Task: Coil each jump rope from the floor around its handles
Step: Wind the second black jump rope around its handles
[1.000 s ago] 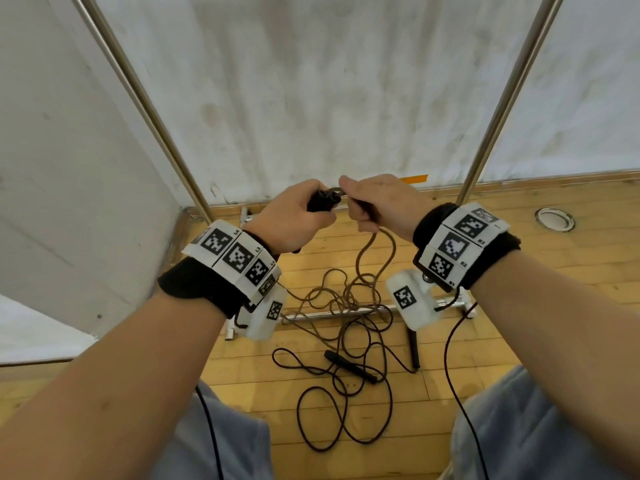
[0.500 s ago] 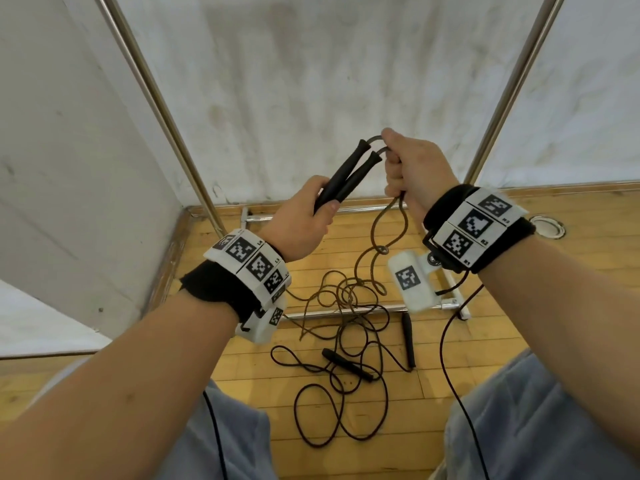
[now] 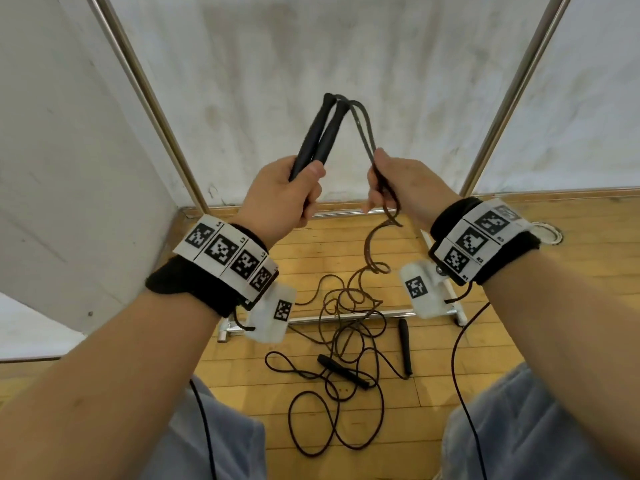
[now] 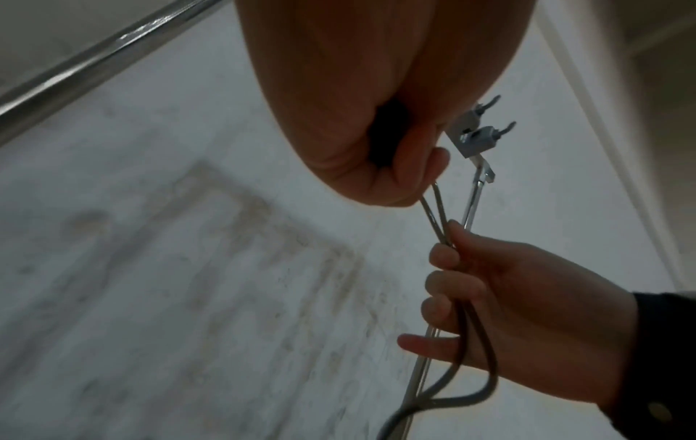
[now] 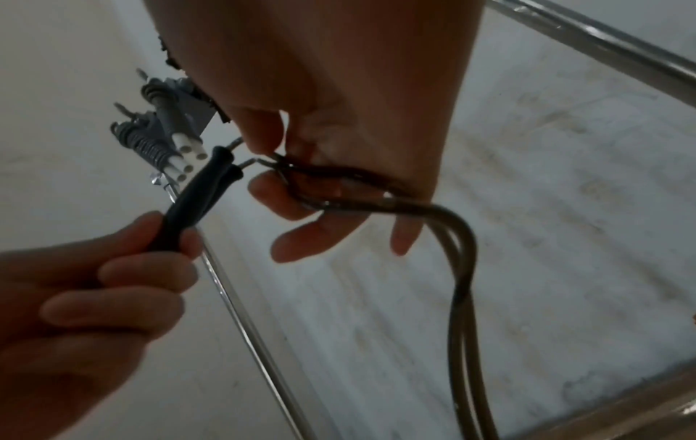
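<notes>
Head view: my left hand has raised the paired handles upright, and my right hand, now below their tips, grips both cords. Wrapping can begin.

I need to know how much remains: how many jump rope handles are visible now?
4. Two handles are held together in the left hand; two more lie on the floor among tangled rope.

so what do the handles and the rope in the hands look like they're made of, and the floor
Handles: matte black, likely plastic or rubber; dull even surface, no glare.
Rope: thin dark brownish cord, probably PVC or coated cable; smooth, faint sheen, holds springy loops. Short bare metal wires join it to the handle tips.
Floor: varnished wood strips; grain, plank seams, light gloss.
</notes>
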